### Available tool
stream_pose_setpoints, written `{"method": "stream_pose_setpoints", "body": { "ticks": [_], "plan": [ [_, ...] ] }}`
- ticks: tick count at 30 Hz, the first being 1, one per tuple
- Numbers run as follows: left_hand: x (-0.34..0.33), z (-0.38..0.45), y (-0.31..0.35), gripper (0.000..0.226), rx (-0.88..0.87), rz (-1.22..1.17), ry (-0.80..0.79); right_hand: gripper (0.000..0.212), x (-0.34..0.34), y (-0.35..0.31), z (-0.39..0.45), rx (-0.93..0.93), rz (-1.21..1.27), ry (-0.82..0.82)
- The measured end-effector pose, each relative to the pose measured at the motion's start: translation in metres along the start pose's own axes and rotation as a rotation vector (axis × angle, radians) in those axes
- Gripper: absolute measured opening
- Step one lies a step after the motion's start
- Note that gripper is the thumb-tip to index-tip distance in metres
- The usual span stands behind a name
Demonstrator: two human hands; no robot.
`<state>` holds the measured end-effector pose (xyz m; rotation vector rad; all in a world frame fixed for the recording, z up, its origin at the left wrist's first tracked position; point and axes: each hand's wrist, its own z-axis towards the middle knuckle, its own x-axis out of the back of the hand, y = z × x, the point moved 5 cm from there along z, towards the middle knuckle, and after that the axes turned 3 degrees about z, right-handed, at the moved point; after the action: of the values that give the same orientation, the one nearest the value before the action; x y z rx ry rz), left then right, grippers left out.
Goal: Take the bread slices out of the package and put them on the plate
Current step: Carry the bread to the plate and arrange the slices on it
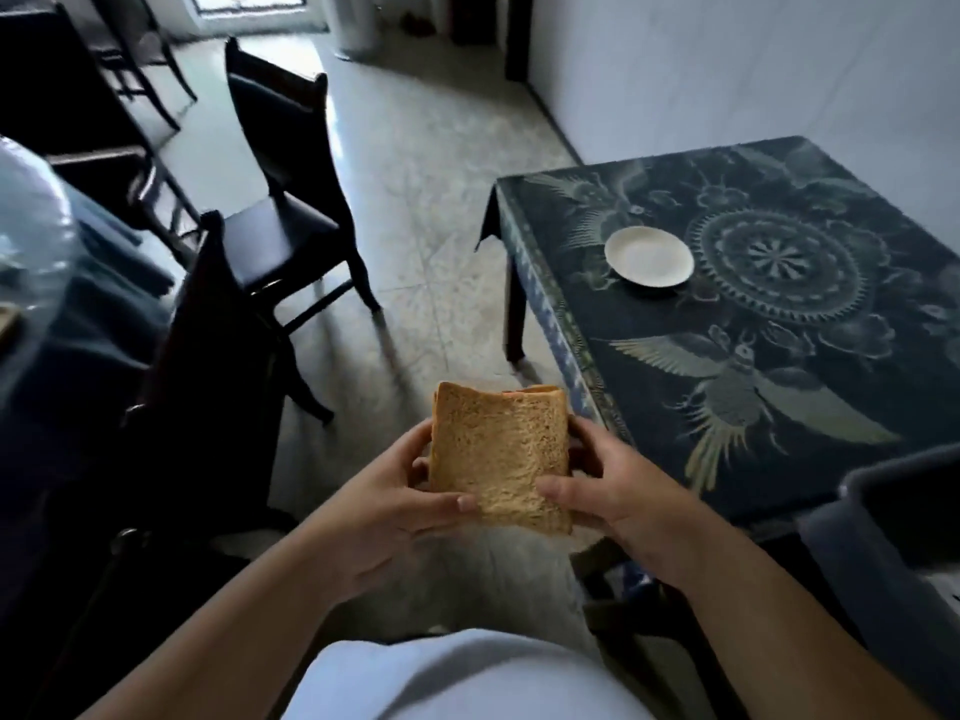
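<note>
A stack of brown bread slices is held in front of my body, above the floor. My left hand grips its left edge, thumb across the lower front. My right hand grips the right edge, thumb on the bottom corner. A little orange shows behind the top slice. The white plate stands empty on the dark patterned table, far up and to the right of the bread. I see no package clearly; a clear plastic thing lies at the far left.
A dark chair stands on the tiled floor to the upper left, with more chairs and a second dark table at the left. A grey seat edge is at the lower right. A white wall runs behind the patterned table.
</note>
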<state>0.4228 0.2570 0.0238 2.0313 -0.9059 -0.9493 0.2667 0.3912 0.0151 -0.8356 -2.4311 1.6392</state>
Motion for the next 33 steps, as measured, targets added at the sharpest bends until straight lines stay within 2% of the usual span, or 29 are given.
{"method": "stream_pose_setpoints", "body": {
  "ticks": [3, 7, 13, 17, 21, 26, 33],
  "plan": [
    [0.046, -0.025, -0.001, 0.074, -0.022, -0.057, 0.107, 0.079, -0.045, 0.001, 0.030, -0.047, -0.096, -0.086],
    [0.088, -0.046, 0.001, 0.080, -0.042, -0.097, 0.182, 0.062, -0.089, 0.005, 0.058, -0.073, -0.105, -0.165],
    [0.126, -0.047, 0.008, 0.083, -0.057, -0.128, 0.234, 0.063, -0.120, 0.006, 0.092, -0.110, -0.074, -0.198],
    [0.140, -0.023, 0.019, 0.085, -0.065, -0.148, 0.223, 0.070, -0.119, -0.003, 0.122, -0.124, -0.053, -0.210],
    [0.150, 0.011, 0.034, 0.088, -0.047, -0.154, 0.229, 0.086, -0.106, -0.015, 0.155, -0.142, -0.017, -0.225],
    [0.166, 0.077, 0.070, 0.091, -0.045, -0.142, 0.272, 0.069, -0.080, -0.040, 0.225, -0.113, 0.036, -0.236],
    [0.198, 0.173, 0.145, 0.095, -0.043, -0.104, 0.371, 0.068, -0.055, -0.099, 0.343, -0.106, -0.008, -0.266]
  ]
}}
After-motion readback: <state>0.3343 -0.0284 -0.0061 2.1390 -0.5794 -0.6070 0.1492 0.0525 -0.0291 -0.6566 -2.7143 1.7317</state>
